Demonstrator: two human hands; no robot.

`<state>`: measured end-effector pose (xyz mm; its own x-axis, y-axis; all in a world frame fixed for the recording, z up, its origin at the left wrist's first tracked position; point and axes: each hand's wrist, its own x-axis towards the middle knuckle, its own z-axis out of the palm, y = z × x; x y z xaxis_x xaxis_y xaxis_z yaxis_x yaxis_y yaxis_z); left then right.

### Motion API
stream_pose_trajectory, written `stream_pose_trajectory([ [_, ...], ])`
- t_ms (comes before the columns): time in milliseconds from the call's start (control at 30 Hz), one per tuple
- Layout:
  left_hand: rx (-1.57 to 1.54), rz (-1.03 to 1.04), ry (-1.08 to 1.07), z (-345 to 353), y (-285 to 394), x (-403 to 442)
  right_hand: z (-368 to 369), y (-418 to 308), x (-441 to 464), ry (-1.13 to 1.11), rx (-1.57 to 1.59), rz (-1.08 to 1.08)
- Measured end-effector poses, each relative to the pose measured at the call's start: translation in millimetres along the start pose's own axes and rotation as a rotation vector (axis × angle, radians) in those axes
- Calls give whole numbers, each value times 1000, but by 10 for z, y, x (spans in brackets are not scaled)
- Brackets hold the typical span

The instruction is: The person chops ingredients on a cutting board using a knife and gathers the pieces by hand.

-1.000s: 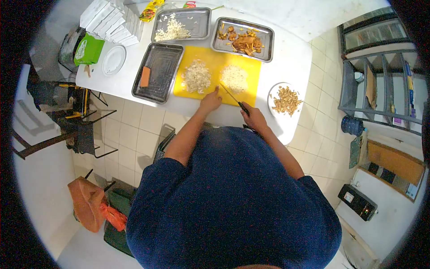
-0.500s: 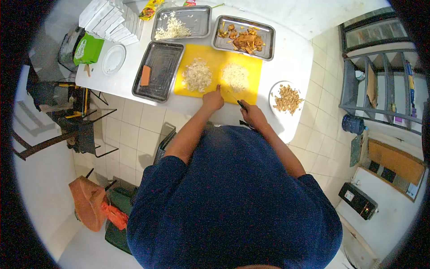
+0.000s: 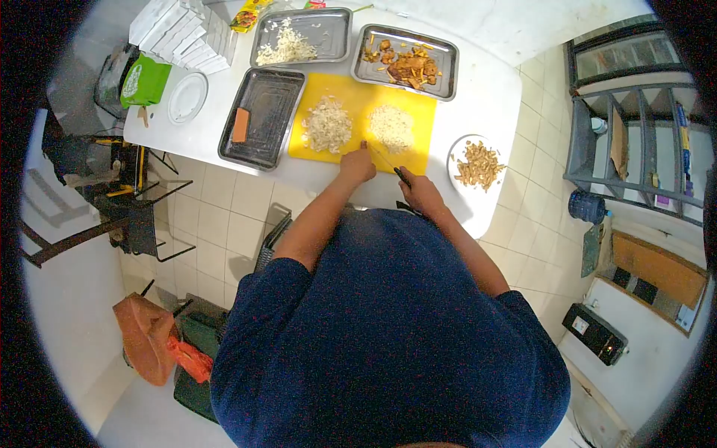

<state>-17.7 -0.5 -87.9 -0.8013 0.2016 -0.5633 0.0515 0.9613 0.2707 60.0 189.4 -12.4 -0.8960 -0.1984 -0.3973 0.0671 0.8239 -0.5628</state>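
My right hand [image 3: 420,193] is closed around the dark handle of a knife [image 3: 400,175], whose thin blade points up and left over the yellow cutting board [image 3: 360,84]. Close to the blade's tip, at the board's near edge, is my left hand [image 3: 358,164]. Its fingers are curled, and what they may hold is hidden. Two piles of finely chopped pale food lie on the board: a looser left pile [image 3: 327,125] and a finer right pile [image 3: 390,128].
Behind the board are a tray of pale pieces [image 3: 340,49] and a tray of browned food [image 3: 448,88]. A dark tray [image 3: 258,153] with an orange-brown block [image 3: 240,125] lies left. A bowl of brown strips [image 3: 479,166] stands right. White plate [image 3: 187,98] and stacked boxes [image 3: 175,33] are farther left.
My left hand's outstretched finger has drawn in, and the hand looks more curled. My right hand still grips the knife, nearly unmoved. The piles look the same.
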Motion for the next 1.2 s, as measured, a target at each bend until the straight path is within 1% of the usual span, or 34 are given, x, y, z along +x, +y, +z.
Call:
stream_pose_trajectory([
  [100,-14,24,-26,-24,-7,9,24,8,-9,-16,21,27],
  [200,-17,36,-44,-70,11,17,126,81,20,2,75,1],
  [333,1,38,-121,-58,1,89,208,106,35,9,-5,-23],
  [400,-23,64,-108,5,-40,134,210,63,10,10,-79,-9],
  [433,-36,76,-102,38,-58,153,199,35,20,-14,-104,2],
  [533,-36,78,-176,-12,-39,133,139,-55,85,-67,-158,40],
  [600,-77,33,-124,-92,15,7,108,-109,120,-82,-164,71],
  [733,-136,-8,-47,-132,62,-84,130,-39,154,3,-36,23],
  [800,-138,-1,-26,-82,46,-83,78,-35,111,42,68,-9],
  [933,-83,-35,6,-74,-6,-124,-45,-95,27,30,82,45],
  [1033,-77,-61,102,-138,-46,-166,-66,-79,15,34,119,46],
  [1133,-20,-37,208,-148,-118,-155,-72,-70,-14,43,173,12],
  [1200,-155,38,489,83,-258,-63,-109,-80,-28,25,200,14],
])
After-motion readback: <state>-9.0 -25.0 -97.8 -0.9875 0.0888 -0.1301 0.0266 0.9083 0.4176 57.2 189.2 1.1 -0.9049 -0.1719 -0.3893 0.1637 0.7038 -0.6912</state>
